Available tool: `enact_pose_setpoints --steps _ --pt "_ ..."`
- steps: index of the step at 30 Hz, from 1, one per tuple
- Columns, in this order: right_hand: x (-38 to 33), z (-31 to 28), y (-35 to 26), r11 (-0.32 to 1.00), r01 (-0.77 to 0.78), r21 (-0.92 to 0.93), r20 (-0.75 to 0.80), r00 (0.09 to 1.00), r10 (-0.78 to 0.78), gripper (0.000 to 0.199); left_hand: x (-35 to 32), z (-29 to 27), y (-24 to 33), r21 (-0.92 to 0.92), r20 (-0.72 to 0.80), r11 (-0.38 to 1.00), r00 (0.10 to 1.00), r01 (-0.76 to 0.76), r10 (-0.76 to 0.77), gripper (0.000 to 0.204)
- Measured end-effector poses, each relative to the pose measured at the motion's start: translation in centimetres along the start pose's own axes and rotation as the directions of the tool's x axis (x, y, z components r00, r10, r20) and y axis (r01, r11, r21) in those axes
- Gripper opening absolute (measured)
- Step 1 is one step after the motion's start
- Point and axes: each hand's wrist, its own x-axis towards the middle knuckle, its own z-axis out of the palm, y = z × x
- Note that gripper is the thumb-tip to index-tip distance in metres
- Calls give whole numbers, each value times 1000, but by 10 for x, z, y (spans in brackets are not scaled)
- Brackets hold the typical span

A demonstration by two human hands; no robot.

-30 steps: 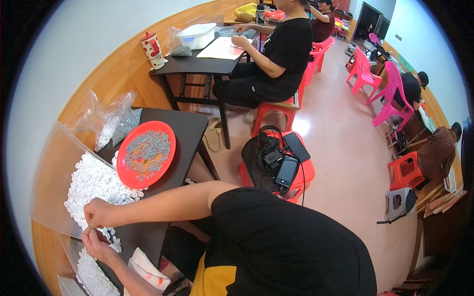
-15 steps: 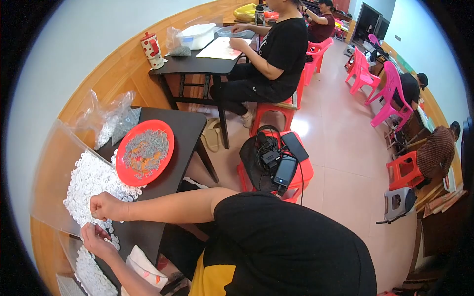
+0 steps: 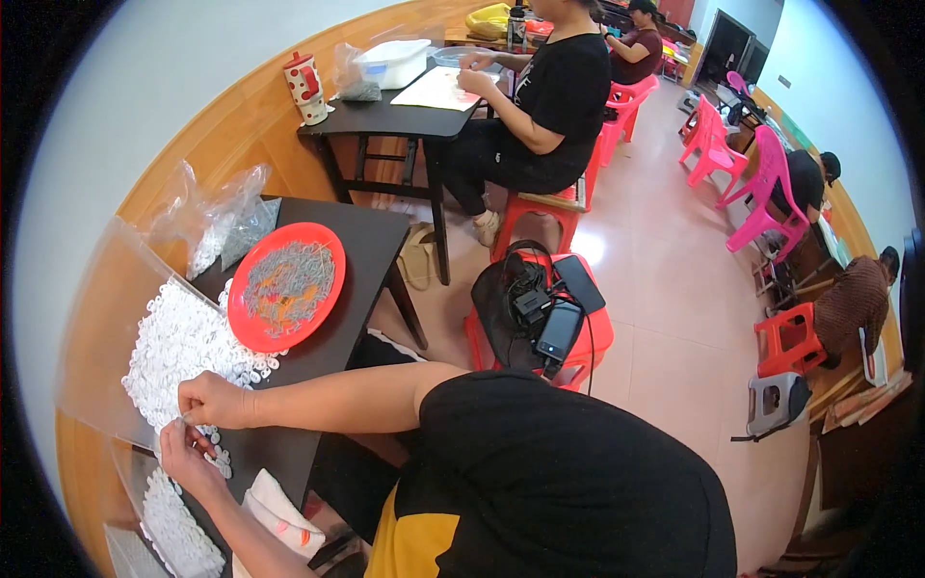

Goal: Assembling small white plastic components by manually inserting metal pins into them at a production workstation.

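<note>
A worker's 2 bare hands meet over the near black table (image 3: 361, 231), the right hand (image 3: 217, 400) on the far side, the left hand (image 3: 193, 466) nearer. Fingers on both curl inward at the tips; whether they grip a piece cannot be told. White ring-shaped pieces (image 3: 173, 347) lie heaped at left, beside a red plate (image 3: 262, 337) of slim gray pieces (image 3: 289, 270). The rings look light, stiff and slightly slippery, probably best pinched by opposite rims between thumb and 1 fingertip.

Dark table (image 3: 366, 243), red plate (image 3: 256, 333), white pieces (image 3: 181, 337), plastic bags (image 3: 247, 237)
</note>
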Motion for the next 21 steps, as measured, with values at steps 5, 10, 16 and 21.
enact_pose_setpoints --steps 5,10,16,21 --pt "-3 -4 -3 999 15 -40 22 1000 -15 12 2 0 -1 16 -7 999 1000 30 -30 20" --pt "1 15 16 988 121 -99 -21 992 -123 11 0 -14 8 -74 -40 997 998 37 -40 19" --pt "10 -9 30 891 -250 379 107 968 227 18 14 -22 -5 -336 69 928 987 160 -146 12" --pt "15 -20 -14 856 -390 339 132 921 367 16 14 -20 7 -365 -6 928 997 69 -76 14"
